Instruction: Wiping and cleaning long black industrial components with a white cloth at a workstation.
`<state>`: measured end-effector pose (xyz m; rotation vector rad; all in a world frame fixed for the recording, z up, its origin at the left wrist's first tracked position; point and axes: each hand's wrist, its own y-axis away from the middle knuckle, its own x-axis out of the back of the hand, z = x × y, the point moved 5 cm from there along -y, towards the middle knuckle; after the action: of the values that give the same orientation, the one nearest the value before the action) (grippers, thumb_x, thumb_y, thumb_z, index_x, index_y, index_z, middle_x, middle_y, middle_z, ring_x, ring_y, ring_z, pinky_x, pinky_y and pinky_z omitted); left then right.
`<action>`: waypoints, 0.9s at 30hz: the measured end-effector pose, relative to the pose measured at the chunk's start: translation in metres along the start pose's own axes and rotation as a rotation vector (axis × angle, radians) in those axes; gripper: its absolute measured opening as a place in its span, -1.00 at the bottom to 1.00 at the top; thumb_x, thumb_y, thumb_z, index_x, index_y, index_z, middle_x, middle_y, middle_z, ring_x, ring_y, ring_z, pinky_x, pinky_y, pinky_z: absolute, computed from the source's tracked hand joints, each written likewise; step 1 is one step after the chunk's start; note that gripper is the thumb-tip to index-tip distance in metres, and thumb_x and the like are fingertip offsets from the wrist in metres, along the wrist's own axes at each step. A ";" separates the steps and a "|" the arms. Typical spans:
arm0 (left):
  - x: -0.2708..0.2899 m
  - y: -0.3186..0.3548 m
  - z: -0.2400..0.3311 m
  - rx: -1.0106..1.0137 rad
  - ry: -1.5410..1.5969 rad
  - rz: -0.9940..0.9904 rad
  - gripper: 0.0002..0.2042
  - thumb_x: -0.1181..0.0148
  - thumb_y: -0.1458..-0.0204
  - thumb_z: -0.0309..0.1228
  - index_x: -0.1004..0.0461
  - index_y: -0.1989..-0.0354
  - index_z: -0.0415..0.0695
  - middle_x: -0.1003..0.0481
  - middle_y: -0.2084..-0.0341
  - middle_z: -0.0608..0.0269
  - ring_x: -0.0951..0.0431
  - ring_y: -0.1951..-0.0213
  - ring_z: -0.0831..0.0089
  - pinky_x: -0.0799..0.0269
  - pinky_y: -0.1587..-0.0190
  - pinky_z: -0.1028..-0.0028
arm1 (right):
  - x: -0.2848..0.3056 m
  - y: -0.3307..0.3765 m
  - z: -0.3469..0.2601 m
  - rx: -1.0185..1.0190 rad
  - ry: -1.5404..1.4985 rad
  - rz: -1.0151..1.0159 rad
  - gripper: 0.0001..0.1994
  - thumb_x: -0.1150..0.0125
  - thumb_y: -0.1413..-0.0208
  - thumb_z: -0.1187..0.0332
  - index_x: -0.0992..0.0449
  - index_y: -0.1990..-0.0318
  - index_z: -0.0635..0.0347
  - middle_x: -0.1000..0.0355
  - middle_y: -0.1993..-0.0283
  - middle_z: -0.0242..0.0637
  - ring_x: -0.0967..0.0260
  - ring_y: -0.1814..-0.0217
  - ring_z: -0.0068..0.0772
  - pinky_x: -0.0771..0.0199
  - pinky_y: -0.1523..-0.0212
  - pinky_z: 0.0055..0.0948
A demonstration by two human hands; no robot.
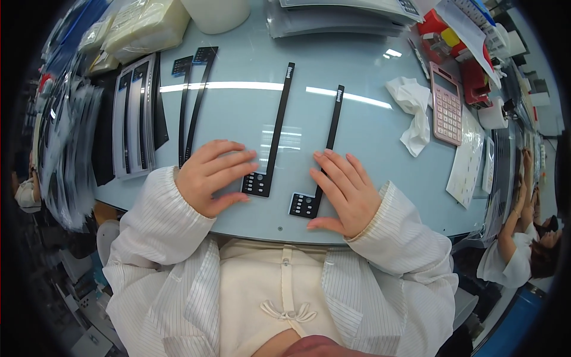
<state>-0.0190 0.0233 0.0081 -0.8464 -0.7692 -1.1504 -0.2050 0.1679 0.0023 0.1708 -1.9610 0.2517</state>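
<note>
Two thin black L-shaped panels lie flat on the table in front of me, each a long strip with a wider foot of small cut-outs. My left hand (217, 175) is open beside the left panel (278, 128), its fingertips at the edge of the foot. Over the lower strip of the right panel (334, 122) rests my right hand (348, 191), open, with fingers stretched out and the thumb near the foot. Part of that strip is hidden under the fingers. Neither hand grips anything.
Two similar black strips (204, 83) lie left of my left hand, next to a stack of clear-sleeved panels (134, 119). At right are crumpled tissue (410, 110), a pink calculator (446, 104) and a label sheet (466, 157). Plastic-wrapped stacks (339, 21) line the far edge.
</note>
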 end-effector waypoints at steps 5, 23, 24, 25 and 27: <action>-0.015 -0.001 0.010 -0.086 -0.020 0.116 -0.63 -0.36 0.24 -0.49 -0.54 0.16 -0.17 -0.54 0.10 0.16 -0.49 0.03 0.18 -0.45 0.02 0.28 | 0.002 -0.005 0.011 -0.010 0.034 0.002 -0.17 -0.35 0.18 -0.09 -0.27 -0.16 0.34 -0.17 -0.30 0.01 -0.09 -0.38 0.02 0.01 -0.33 0.02; -0.063 -0.085 0.022 -0.248 0.269 0.282 -0.70 -0.25 0.11 -0.60 -0.48 0.13 -0.20 -0.52 0.15 0.17 -0.46 0.01 0.25 -0.47 0.01 0.37 | 0.045 0.008 0.071 -0.115 -0.020 0.023 -0.09 -0.51 0.33 0.04 -0.23 -0.22 0.25 -0.24 -0.29 -0.10 -0.11 -0.39 -0.06 0.08 -0.37 0.01; -0.067 -0.091 0.021 -0.238 0.264 0.297 -0.70 -0.25 0.11 -0.60 -0.48 0.13 -0.20 -0.52 0.15 0.17 -0.46 0.01 0.25 -0.47 0.01 0.37 | 0.045 0.010 0.070 -0.098 -0.015 0.014 -0.09 -0.51 0.33 0.04 -0.23 -0.22 0.25 -0.24 -0.29 -0.10 -0.11 -0.39 -0.06 0.08 -0.37 0.01; -0.070 -0.098 0.023 -0.268 0.284 0.288 -0.70 -0.25 0.11 -0.60 -0.48 0.13 -0.20 -0.52 0.16 0.17 -0.46 0.02 0.24 -0.47 0.02 0.37 | 0.046 0.012 0.072 -0.114 -0.003 0.032 -0.08 -0.50 0.32 0.01 -0.23 -0.22 0.25 -0.24 -0.28 -0.09 -0.11 -0.39 -0.07 0.10 -0.38 0.01; -0.073 -0.105 0.024 -0.314 0.301 0.292 -0.69 -0.26 0.12 -0.57 -0.47 0.13 -0.20 -0.52 0.18 0.16 -0.46 0.03 0.23 -0.47 0.02 0.36 | 0.045 0.017 0.077 -0.124 0.024 0.055 -0.05 -0.48 0.33 -0.05 -0.22 -0.23 0.27 -0.24 -0.28 -0.05 -0.12 -0.38 -0.07 0.13 -0.39 0.00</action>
<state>-0.1402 0.0576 -0.0257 -0.9802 -0.2096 -1.1155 -0.2954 0.1648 0.0125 0.0334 -1.9522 0.1670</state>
